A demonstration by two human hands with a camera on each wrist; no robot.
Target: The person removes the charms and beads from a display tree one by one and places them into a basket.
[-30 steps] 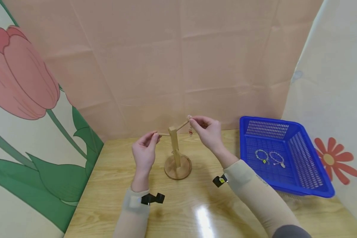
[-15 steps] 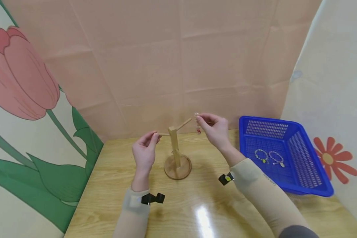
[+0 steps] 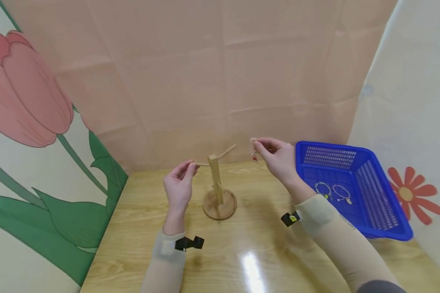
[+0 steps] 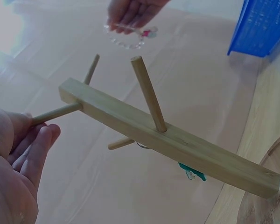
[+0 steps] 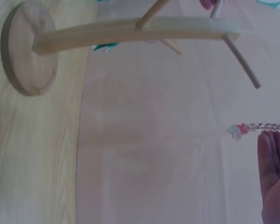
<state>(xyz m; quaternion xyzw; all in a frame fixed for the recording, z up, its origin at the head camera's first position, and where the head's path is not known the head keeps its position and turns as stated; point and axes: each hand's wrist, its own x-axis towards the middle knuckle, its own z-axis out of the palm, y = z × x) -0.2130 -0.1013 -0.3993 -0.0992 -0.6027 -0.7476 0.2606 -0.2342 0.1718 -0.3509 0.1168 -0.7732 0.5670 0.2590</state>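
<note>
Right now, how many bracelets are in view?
3 clearly: a yellowish bracelet and a pinkish bracelet lie in the blue basket; the right hand holds a clear bracelet. Another may hide behind the stand, where a teal piece shows.

We see a creased salmon-pink cloth backdrop [image 3: 190, 81] behind a light wood-grain tabletop [image 3: 139, 232]. On our left, a pale printed sheet [image 3: 7, 262] bears a pink tulip [image 3: 36, 93] with green leaves [image 3: 73, 221]; on our right, a whitish sheet [image 3: 418, 101] shows a red-petalled flower [image 3: 405, 194].
</note>
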